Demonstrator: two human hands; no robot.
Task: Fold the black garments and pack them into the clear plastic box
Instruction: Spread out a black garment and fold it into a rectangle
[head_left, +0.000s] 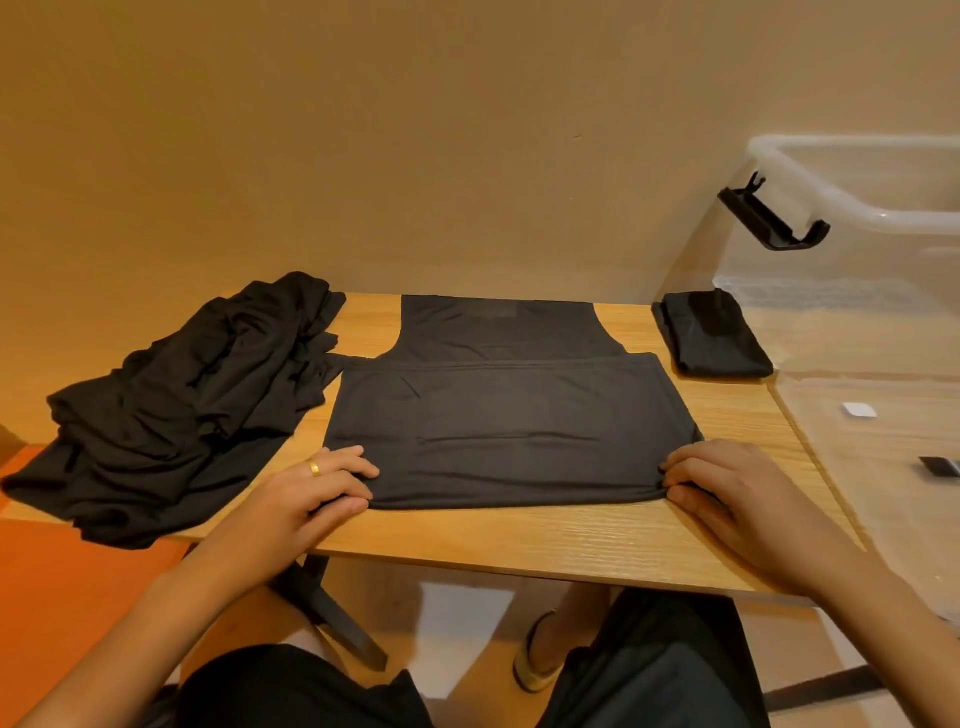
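Observation:
A black sleeveless garment (511, 415) lies flat on the wooden table (519, 540), its lower half folded up over the top. My left hand (322, 483) pinches the near left corner of the fold. At the near right corner, my right hand (727, 488) pinches the fabric too. A heap of unfolded black garments (176, 410) covers the table's left end and hangs over the edge. One folded black garment (711, 335) lies inside the clear plastic box (852, 208) at the right, seen through its wall.
The box's black latch (769, 218) sticks out toward the table at its near corner. A wall stands right behind the table. Below the table edge are my legs, a slipper (537, 654) and a black table leg (337, 613). An orange surface (67, 582) lies at the left.

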